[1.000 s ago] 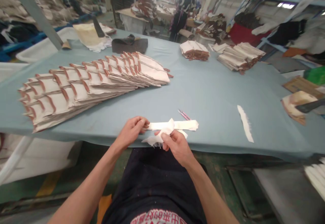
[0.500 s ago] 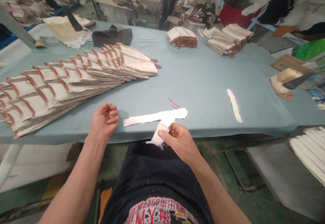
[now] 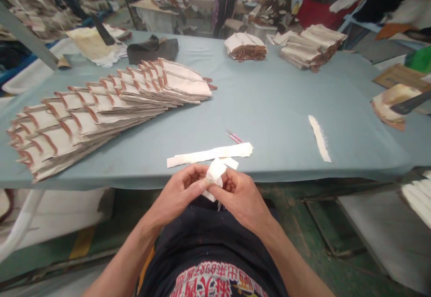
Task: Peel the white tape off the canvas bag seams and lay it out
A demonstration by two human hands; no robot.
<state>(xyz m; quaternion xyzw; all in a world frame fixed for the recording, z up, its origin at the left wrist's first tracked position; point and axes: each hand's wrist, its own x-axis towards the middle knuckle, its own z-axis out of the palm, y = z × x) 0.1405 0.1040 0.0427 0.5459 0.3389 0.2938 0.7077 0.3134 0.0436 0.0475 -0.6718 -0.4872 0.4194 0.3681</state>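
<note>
A white cloth piece (image 3: 216, 170) is bunched between my two hands at the table's front edge. My left hand (image 3: 190, 183) pinches it from the left, thumb on top. My right hand (image 3: 237, 189) grips it from the right, and the two thumbs nearly meet. Loose threads hang below the cloth. Just beyond the hands, a long white strip (image 3: 208, 153) lies along the table. Small pink-handled snips (image 3: 235, 137) rest behind the strip's right part.
Overlapping cream pieces with brown edges (image 3: 111, 104) fan across the left of the blue-grey table (image 3: 262, 104). Two cream stacks (image 3: 245, 45) (image 3: 311, 47) and dark cloth (image 3: 153, 50) lie at the back. A frayed strip (image 3: 319, 138) is on the right.
My left hand has moved right from beside the strip and taken hold of the white cloth. The cloth is now bunched up between both hands. The view has shifted slightly.
</note>
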